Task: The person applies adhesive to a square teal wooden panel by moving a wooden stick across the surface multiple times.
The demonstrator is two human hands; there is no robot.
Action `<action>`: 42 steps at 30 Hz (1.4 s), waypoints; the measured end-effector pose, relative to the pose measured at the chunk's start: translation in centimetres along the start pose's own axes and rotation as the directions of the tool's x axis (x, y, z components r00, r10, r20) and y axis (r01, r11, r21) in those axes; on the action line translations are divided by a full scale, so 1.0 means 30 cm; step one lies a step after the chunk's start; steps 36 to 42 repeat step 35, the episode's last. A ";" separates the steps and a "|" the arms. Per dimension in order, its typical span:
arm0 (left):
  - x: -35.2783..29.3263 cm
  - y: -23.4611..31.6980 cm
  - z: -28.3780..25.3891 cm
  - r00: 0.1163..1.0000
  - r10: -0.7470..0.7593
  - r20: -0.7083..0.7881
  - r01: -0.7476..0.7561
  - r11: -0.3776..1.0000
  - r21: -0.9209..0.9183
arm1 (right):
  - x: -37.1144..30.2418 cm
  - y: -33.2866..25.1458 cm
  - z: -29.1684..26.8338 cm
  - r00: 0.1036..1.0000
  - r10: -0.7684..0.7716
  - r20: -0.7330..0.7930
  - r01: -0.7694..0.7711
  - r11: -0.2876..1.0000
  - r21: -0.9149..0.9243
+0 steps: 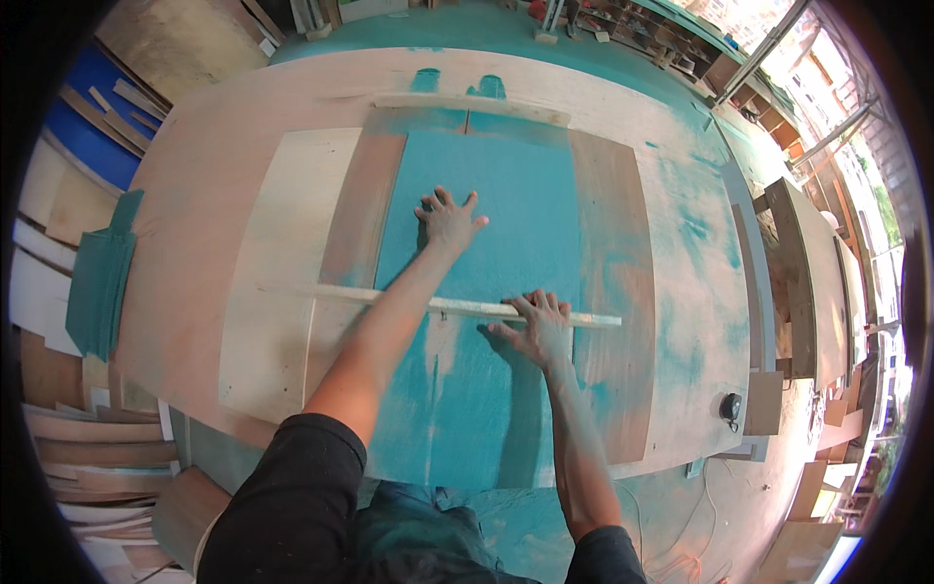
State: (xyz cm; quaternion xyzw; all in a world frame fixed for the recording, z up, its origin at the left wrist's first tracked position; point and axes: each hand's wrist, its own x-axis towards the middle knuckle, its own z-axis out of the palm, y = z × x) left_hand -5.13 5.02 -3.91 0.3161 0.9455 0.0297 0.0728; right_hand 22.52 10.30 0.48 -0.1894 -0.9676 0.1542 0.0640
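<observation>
On the bench [224, 175]: teal-painted flat wooden panel [506, 214].
Left hand [448, 220]: grip open, flat on panel.
Right hand [538, 326]: grip open, pressing pale wooden strip [389, 299] across panel.

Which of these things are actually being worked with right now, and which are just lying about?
In use:
left hand flat on the teal-painted sheet
right hand on the thin wooden strip

Lying about:
second wooden strip at the far edge
small black object
stacked offcuts

Bright daylight enters from the upper right, blown out to white glare there. Soft shadows fall left of the left hand [449, 220] and below the right hand [537, 328]. Sharp centre; fisheye bends edges, black vignette at the corners.
</observation>
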 end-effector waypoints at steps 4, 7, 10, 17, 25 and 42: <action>-0.268 -0.012 0.023 1.000 0.018 0.017 -0.018 1.000 0.025 | -0.264 -0.081 -0.010 1.000 0.005 0.008 -0.005 1.000 0.010; -0.495 -0.018 0.047 0.999 0.039 0.034 -0.039 0.999 0.026 | -0.475 -0.135 0.004 1.000 0.005 -0.031 -0.002 0.997 0.073; -0.682 -0.024 0.051 0.998 0.047 0.034 -0.048 0.998 0.034 | -0.653 -0.187 0.001 0.999 -0.001 -0.043 0.004 0.997 0.078; -1.069 -0.023 0.094 0.998 0.050 0.034 -0.052 0.998 0.043 | -1.017 -0.297 0.003 0.994 -0.005 -0.110 0.017 0.994 0.110; -1.321 -0.021 0.135 0.998 0.057 0.004 -0.057 0.998 0.031 | -1.248 -0.350 -0.001 0.997 0.015 -0.080 -0.007 0.995 0.099; -1.423 -0.044 0.164 0.997 0.080 0.010 -0.080 0.996 0.037 | -1.322 -0.366 0.008 0.998 0.012 -0.058 -0.005 0.991 0.133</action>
